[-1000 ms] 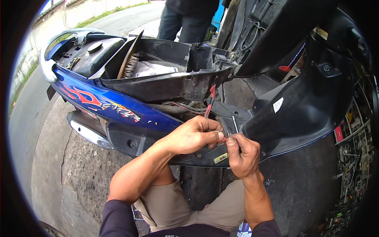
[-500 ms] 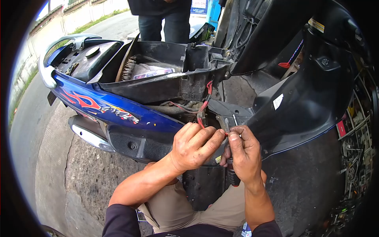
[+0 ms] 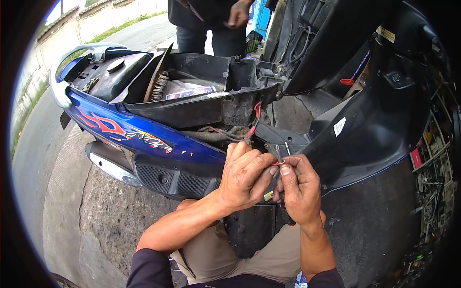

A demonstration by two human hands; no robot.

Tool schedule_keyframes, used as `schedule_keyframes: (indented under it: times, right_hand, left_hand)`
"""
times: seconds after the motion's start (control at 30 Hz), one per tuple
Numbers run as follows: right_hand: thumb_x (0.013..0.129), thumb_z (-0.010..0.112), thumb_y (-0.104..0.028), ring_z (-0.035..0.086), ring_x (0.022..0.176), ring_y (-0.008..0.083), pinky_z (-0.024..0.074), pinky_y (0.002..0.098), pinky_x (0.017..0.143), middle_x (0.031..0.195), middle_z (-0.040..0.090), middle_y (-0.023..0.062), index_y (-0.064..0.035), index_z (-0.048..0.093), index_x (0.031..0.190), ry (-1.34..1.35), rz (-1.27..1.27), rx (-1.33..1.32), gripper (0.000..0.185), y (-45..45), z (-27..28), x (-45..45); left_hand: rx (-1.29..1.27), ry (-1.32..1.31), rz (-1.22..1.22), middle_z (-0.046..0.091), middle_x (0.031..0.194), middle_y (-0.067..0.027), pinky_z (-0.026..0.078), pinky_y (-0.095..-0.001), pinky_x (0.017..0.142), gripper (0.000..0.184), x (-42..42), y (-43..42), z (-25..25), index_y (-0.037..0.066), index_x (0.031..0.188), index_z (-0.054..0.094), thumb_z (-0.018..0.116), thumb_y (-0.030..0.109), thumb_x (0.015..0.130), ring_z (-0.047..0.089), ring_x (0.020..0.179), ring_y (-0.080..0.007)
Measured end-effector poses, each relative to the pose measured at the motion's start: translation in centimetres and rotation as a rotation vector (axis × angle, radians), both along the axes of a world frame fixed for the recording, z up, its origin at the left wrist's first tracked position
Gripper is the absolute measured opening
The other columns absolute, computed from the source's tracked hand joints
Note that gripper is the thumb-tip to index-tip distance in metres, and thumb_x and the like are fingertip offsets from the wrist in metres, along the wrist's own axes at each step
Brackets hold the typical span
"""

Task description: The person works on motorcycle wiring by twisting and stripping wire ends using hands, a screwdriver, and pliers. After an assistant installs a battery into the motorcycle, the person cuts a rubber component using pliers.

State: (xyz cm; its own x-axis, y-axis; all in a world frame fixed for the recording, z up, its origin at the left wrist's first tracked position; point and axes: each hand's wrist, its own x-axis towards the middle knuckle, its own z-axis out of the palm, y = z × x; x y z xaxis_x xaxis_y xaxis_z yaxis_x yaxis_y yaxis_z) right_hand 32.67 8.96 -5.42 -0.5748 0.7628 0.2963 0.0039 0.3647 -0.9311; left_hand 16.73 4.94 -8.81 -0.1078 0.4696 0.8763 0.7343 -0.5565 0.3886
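Observation:
My left hand (image 3: pixel 246 176) is closed on a red wire (image 3: pixel 274 164), which sticks out between thumb and forefinger. Facing it, my right hand (image 3: pixel 300 185) pinches the wire's tip with thumb and forefinger. A tool with a dark, red-marked handle (image 3: pixel 287 217) is also held in the right palm. Two narrow metal ends (image 3: pixel 287 148) rise above those fingers; I cannot tell whether both belong to that tool. Red cabling (image 3: pixel 258 111) hangs from the side of the scooter's storage box (image 3: pixel 192 106) toward my left hand.
The blue scooter body (image 3: pixel 158 134) stretches left, above a ribbed footboard (image 3: pixel 180 181). A brush (image 3: pixel 157 86) rests in the storage box. Black front panels (image 3: pixel 379 125) rise at right. A person (image 3: pixel 211 29) stands behind the scooter. Tools and parts (image 3: pixel 434 192) fill the far-right edge.
Both hands stay together at the wire; the left hand's fingers have shifted up and right. The person behind now shows both hands, one with a thin object. The view has shifted slightly.

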Motion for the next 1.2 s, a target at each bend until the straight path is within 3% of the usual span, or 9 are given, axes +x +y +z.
schedule_keyframes:
  times: [0.23, 0.3, 0.53, 0.67, 0.93, 1.17, 1.2]
  right_hand:
    - [0.107, 0.050, -0.014, 0.056, 0.051, 0.0081, 0.0464, 0.0223, 0.047, 0.066, 0.055, 0.0012, -0.0007, 0.055, 0.108, 0.043, 0.000, -0.222, 0.015, -0.3, 0.3, -0.7]
    - [0.108, 0.049, -0.018, 0.057, 0.052, 0.0089, 0.0474, 0.0223, 0.047, 0.067, 0.056, 0.0018, -0.0017, 0.054, 0.110, 0.199, 0.115, -0.521, 0.017, -0.3, 0.8, -0.7]
    - [0.108, 0.051, -0.024, 0.057, 0.049, 0.0104, 0.0465, 0.0232, 0.045, 0.065, 0.054, 0.0015, -0.0025, 0.053, 0.104, 0.056, 0.074, -0.329, 0.022, 0.6, 0.2, -0.3]
    - [0.108, 0.053, -0.027, 0.056, 0.047, 0.0098, 0.0447, 0.0225, 0.043, 0.061, 0.052, 0.0008, -0.0031, 0.055, 0.097, 0.045, 0.078, -0.381, 0.026, 0.7, 0.1, -0.7]
    - [0.108, 0.049, -0.036, 0.056, 0.045, 0.0101, 0.0423, 0.0236, 0.040, 0.058, 0.051, 0.0012, -0.0032, 0.055, 0.088, -0.110, -0.063, -0.217, 0.039, 0.4, 0.3, -1.1]
    - [0.107, 0.053, -0.031, 0.058, 0.049, 0.0107, 0.0456, 0.0245, 0.046, 0.061, 0.052, 0.0003, -0.0020, 0.058, 0.095, -0.237, 0.131, -0.305, 0.032, -1.4, -0.7, 1.2]
    - [0.107, 0.053, -0.031, 0.058, 0.049, 0.0107, 0.0456, 0.0245, 0.046, 0.061, 0.052, 0.0003, -0.0020, 0.058, 0.095, -0.237, 0.134, -0.301, 0.032, -1.6, -1.5, 1.9]
  left_hand:
    - [-0.032, -0.088, 0.027, 0.063, 0.077, -0.0042, 0.038, -0.0363, 0.071, 0.022, 0.1, -0.3, -0.6, 0.005, 0.098, 0.069, 0.076, 0.000, 0.077, 0.050, 0.072, -0.0229]
    - [-0.037, -0.101, 0.041, 0.066, 0.080, -0.0045, 0.041, -0.0347, 0.071, 0.023, 0.2, -0.5, -0.4, 0.004, 0.097, 0.071, 0.078, -0.001, 0.076, 0.052, 0.074, -0.0215]
    - [-0.049, -0.059, -0.009, 0.065, 0.079, -0.0041, 0.037, -0.0370, 0.072, 0.028, -0.5, -0.4, -0.7, 0.006, 0.101, 0.070, 0.079, 0.004, 0.074, 0.053, 0.074, -0.0231]
    - [-0.054, -0.089, 0.010, 0.070, 0.083, -0.0058, 0.041, -0.0367, 0.071, 0.027, -0.4, -0.5, -0.9, 0.005, 0.098, 0.072, 0.080, 0.001, 0.073, 0.056, 0.074, -0.0239]
    - [-0.022, -0.072, 0.013, 0.070, 0.082, -0.0069, 0.046, -0.0357, 0.067, 0.029, -0.3, -0.4, -0.8, 0.003, 0.100, 0.071, 0.082, 0.001, 0.073, 0.058, 0.072, -0.0251]
    - [-0.020, -0.330, 0.122, 0.069, 0.083, -0.0104, 0.049, -0.0325, 0.062, 0.019, -0.6, -0.8, 0.3, 0.000, 0.100, 0.071, 0.077, -0.002, 0.082, 0.061, 0.071, -0.0225]
    - [-0.025, -0.368, 0.144, 0.068, 0.082, -0.0097, 0.050, -0.0301, 0.064, 0.017, -0.9, -0.7, 0.5, -0.001, 0.101, 0.070, 0.076, -0.001, 0.085, 0.062, 0.071, -0.0183]
